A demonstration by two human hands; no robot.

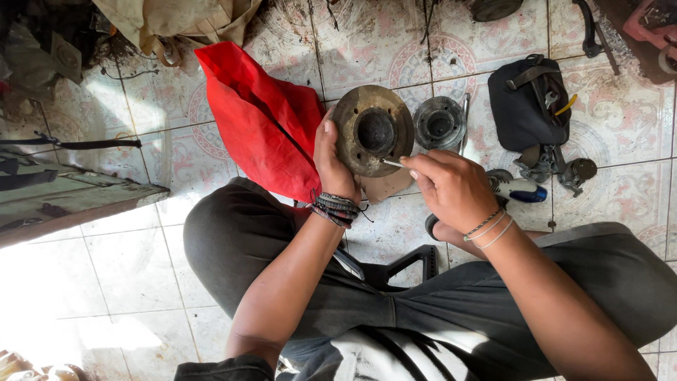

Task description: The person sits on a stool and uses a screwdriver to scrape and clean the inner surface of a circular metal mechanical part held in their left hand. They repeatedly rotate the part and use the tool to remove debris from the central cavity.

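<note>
Head view: we look down over our own knees at a patterned tile floor [395, 49].
Red bag: a soft red cloth bag [264, 120] lies slumped left of centre in the upper half, touching the disc's left side; we see no label on it.
Black pouch: a dark pouch [525, 106] with straps sits at the upper right, with tools showing at its right edge.
Spray can: a small white can with a blue cap [518, 189] lies on its side right of centre, just behind our right hand; its print is too small to tell.
Rusty disc: a round, rusty metal disc [372, 130] with a dark centre hole stands tilted at upper centre, between our two hands.
Second hub: a smaller grey round part [438, 122] rests just right of the disc.
Left hand: our left hand [331, 166] grips the disc's lower left rim, fingers wrapped round it.
Right hand: our right hand [451, 187] pinches a thin metal pin [392, 163], whose tip meets the disc's lower right edge.
</note>
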